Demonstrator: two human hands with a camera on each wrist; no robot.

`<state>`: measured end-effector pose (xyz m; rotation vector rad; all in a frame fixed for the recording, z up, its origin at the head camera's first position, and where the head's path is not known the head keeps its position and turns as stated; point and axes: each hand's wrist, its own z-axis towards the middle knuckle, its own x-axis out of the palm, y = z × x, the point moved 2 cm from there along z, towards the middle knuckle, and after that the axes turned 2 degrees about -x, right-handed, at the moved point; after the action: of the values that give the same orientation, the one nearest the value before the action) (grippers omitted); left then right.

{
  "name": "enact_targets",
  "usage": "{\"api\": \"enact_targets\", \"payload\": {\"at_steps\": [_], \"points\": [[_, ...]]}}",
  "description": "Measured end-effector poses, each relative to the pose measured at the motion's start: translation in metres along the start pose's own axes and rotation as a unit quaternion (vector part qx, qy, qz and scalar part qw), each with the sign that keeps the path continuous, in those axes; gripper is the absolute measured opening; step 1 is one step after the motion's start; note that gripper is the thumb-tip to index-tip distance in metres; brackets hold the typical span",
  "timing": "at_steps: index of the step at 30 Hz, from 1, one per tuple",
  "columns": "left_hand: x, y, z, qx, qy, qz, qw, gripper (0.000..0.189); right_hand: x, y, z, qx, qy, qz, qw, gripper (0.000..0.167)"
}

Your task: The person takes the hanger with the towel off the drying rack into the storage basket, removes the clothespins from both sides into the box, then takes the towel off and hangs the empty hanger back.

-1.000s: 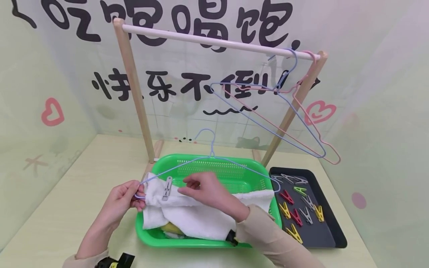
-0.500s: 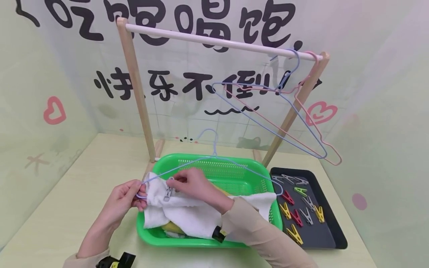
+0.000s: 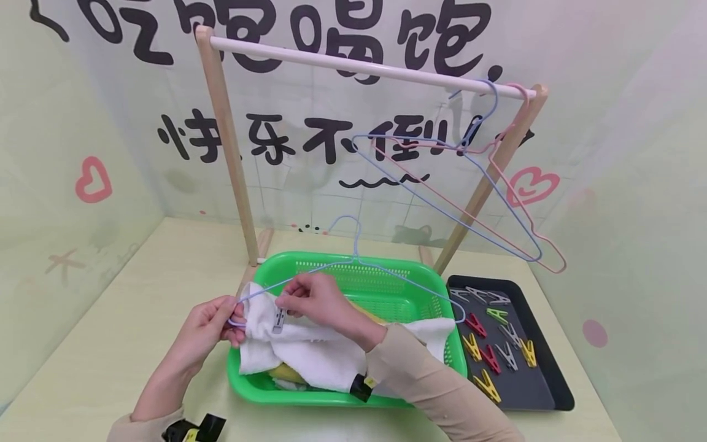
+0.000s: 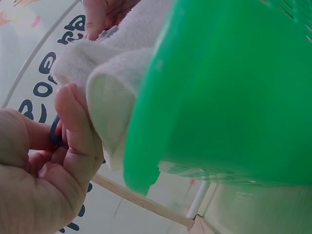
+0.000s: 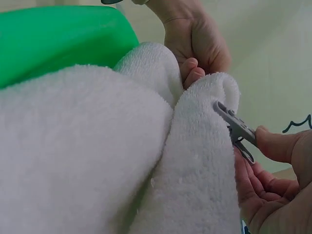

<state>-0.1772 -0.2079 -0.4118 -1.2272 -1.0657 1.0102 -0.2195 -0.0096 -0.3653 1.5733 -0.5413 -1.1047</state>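
Note:
A white towel drapes over the lower part of a light blue clothes hanger, above the green basket. My left hand grips the hanger's left end beside the towel's edge. Near that end, a grey clothespin sits on the towel, its tip on the cloth in the right wrist view. My right hand pinches the clothespin's handles, the thumb on one arm and the fingers by the other. The hanger's lower bar is hidden by the towel.
The green basket holds yellow and whitish cloth below the towel. A dark tray with several coloured clothespins stands on its right. Behind rises a wooden rack with a white rail, where a blue hanger and a pink hanger hang.
My right hand has moved left from beside the clothespin and now pinches its handles. My left hand keeps hold of the hanger's end. The head view has shifted slightly.

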Motion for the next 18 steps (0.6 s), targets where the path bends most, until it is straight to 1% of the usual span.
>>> {"api": "enact_targets", "payload": {"at_steps": [3,5,8,11,13,15,18], "points": [[0.0,0.001,0.001,-0.003,-0.001,0.001,1.0,0.03,-0.001,0.002,-0.002,-0.006,-0.022,0.009,0.9997,0.008],[0.0,0.001,0.001,-0.004,-0.002,0.002,1.0,0.03,-0.003,0.004,-0.005,-0.02,-0.04,0.013,0.9989,0.008],[0.0,0.002,0.002,-0.005,-0.001,0.004,1.0,0.03,-0.01,0.005,-0.01,-0.06,-0.061,0.004,0.9963,0.007],[-0.001,0.002,0.002,-0.005,0.002,0.004,1.0,0.03,-0.02,0.004,-0.018,-0.106,-0.077,-0.01,0.9913,0.008],[-0.001,0.003,0.002,-0.006,0.001,0.005,1.0,0.03,-0.028,0.004,-0.025,-0.125,-0.084,-0.026,0.9883,0.009],[-0.002,0.003,0.001,-0.008,-0.001,0.006,1.0,0.03,-0.037,0.003,-0.031,-0.131,-0.091,-0.04,0.9864,0.011],[-0.004,0.003,0.001,-0.012,-0.005,0.008,0.9999,0.03,-0.051,0.003,-0.042,-0.123,-0.101,-0.053,0.9857,0.015]]}}
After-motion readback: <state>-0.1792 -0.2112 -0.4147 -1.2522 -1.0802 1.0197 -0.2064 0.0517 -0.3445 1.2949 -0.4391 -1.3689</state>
